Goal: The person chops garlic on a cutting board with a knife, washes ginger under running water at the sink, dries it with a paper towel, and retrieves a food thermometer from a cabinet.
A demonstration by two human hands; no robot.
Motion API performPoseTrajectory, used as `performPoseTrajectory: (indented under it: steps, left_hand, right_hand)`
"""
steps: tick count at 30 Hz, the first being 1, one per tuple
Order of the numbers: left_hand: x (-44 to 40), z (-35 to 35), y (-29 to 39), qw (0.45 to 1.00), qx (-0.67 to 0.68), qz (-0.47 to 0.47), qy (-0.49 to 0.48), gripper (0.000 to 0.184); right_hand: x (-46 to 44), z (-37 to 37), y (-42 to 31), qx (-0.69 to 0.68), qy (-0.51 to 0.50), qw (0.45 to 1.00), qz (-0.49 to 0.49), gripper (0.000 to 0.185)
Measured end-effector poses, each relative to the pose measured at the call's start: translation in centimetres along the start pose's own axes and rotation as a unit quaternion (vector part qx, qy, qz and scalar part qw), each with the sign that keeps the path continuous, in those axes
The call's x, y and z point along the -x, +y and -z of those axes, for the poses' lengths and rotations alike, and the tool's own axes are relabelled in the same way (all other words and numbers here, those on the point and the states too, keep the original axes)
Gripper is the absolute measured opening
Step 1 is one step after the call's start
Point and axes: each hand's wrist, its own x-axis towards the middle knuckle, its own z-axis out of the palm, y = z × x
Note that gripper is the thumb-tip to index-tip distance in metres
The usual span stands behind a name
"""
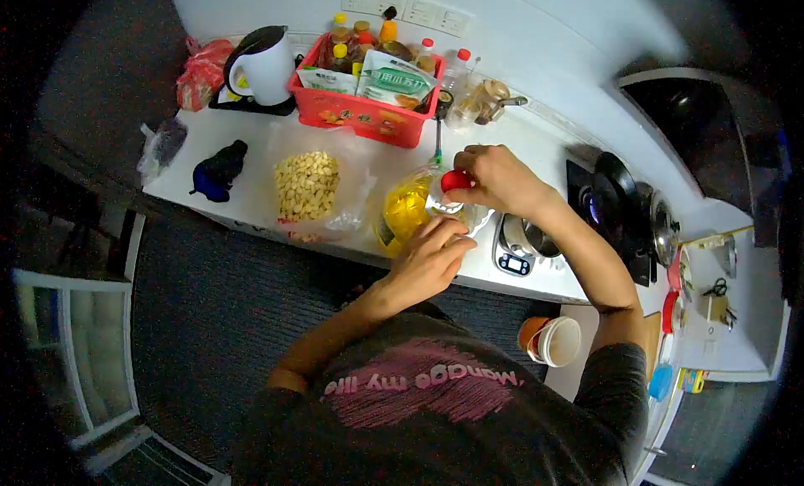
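Observation:
A large clear bottle of yellow cooking oil (407, 204) stands near the counter's front edge, leaning or tilted to a degree I cannot judge. My right hand (498, 178) is closed on a red cap (455, 182) at the top of the bottle; whether the cap is off the neck cannot be seen. My left hand (432, 260) has its fingers curled against the near side of the bottle, holding it. A clear plastic bag of shelled, pale nuts or cloves (307, 186) lies open to the left. Right of the bottle, a metal pot (528, 235) sits on a digital scale (512, 263).
A red basket (356, 116) of seasoning bottles and packets stands behind, beside a white kettle (265, 71). Glass jars (481, 105) are at the back. A dark wok (615, 193) rests on the stove at right. Below it, a bucket (559, 342) stands near the counter.

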Motion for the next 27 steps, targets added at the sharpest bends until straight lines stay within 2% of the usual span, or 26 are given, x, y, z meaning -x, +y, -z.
performPoseTrajectory:
  steps: [4, 8, 11, 15, 16, 19, 21, 27]
  left_hand:
    - [0.1, 0.1, -1.3, 0.999, 0.039, -0.024, -0.012, 0.027]
    - [0.3, 0.0, -2.6, 0.998, 0.021, -0.054, -0.017, 0.032]
    - [0.4, -0.2, -3.7, 0.995, 0.071, -0.074, 0.003, 0.03]
    - [0.4, 0.0, -3.8, 0.993, 0.075, -0.085, 0.015, 0.03]
    - [0.2, 0.3, -3.8, 0.992, 0.088, -0.09, 0.013, 0.03]
    - [0.1, 0.2, -3.9, 0.992, 0.106, -0.074, -0.015, 0.031]
    - [0.1, 0.3, -3.9, 0.992, 0.096, -0.076, -0.025, 0.029]
    - [-0.2, 0.7, -4.1, 0.991, 0.104, -0.083, -0.024, 0.029]
  right_hand:
    - [-0.2, -0.2, -2.5, 0.084, 0.006, 0.987, -0.135, 0.041]
    - [0.3, -0.8, -2.2, 0.044, 0.045, 0.992, -0.11, 0.037]
    - [0.2, 0.1, -3.3, -0.02, 0.03, 0.992, -0.118, 0.029]
    - [0.1, 0.9, -3.0, -0.053, 0.048, 0.997, -0.01, 0.034]
    - [0.2, 1.1, -2.6, -0.103, 0.017, 0.994, -0.002, 0.033]
    - [0.2, 1.1, -1.8, -0.078, 0.007, 0.995, 0.061, 0.033]
    - [0.0, 1.3, -1.5, -0.078, -0.004, 0.992, 0.102, 0.043]
    - [-0.5, 1.4, -0.9, -0.041, -0.039, 0.989, 0.133, 0.044]
